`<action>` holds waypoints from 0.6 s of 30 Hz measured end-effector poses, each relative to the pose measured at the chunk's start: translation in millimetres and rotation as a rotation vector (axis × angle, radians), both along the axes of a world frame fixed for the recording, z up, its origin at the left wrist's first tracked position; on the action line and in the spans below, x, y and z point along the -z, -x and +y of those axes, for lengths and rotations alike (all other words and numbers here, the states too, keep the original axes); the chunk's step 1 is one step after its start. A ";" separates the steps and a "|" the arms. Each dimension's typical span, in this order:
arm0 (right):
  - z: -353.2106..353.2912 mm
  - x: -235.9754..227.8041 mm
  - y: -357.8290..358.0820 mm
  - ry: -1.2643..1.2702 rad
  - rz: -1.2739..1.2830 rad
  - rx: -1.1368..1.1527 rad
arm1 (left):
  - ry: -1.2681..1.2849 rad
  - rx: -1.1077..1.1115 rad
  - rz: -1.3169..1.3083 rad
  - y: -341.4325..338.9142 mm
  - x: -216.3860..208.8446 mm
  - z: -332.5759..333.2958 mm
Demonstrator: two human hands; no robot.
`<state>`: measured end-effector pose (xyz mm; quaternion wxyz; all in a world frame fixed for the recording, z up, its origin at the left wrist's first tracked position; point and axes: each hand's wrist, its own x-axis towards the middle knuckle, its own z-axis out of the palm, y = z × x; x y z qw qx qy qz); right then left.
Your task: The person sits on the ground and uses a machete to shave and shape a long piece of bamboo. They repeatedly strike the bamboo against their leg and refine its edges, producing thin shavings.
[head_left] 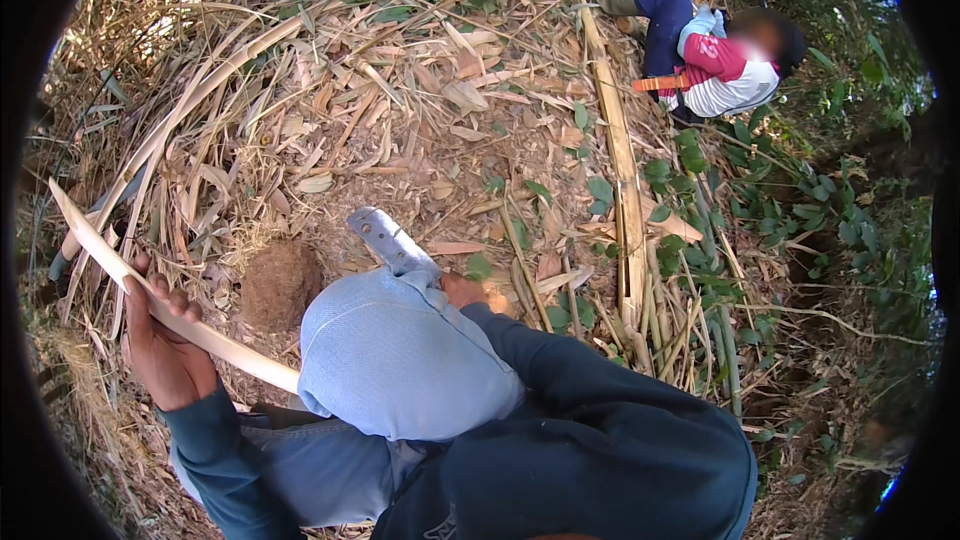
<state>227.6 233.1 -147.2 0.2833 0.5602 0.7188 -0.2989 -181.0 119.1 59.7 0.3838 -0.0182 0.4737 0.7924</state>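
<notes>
My left hand [165,345] is closed around a long, pale, slightly curved bamboo strip [240,355]. One end of the strip points up and away to the far left; the other runs to my raised, denim-covered knee [400,360]. Beyond the knee, my right hand [463,290] is closed at the near end of a broad metal knife [390,238], whose blade has several round holes. The blade lies just past the knee, pointing to the far left. The knee and sleeve hide part of my right hand and the knife's handle.
A brown earthy lump [280,285] sits beside my knee. Dry leaves and husks cover the ground. A long split bamboo pole [618,170] lies to the right, near green stalks [725,340]. Another person [715,60] crouches at the far right, an orange sheath-like object [660,84] at the waist.
</notes>
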 end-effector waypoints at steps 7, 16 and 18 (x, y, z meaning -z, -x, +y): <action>-9.0 -4.2 2.6 -0.093 0.039 -0.007 | 0.144 0.071 -0.123 -86.4 -35.4 13.1; -14.6 2.2 -1.8 -0.132 0.025 -0.022 | 0.185 0.182 -0.135 -78.6 -36.0 12.1; -13.5 4.7 -4.9 -0.149 0.034 -0.023 | 0.164 0.176 -0.134 -70.1 -33.7 10.8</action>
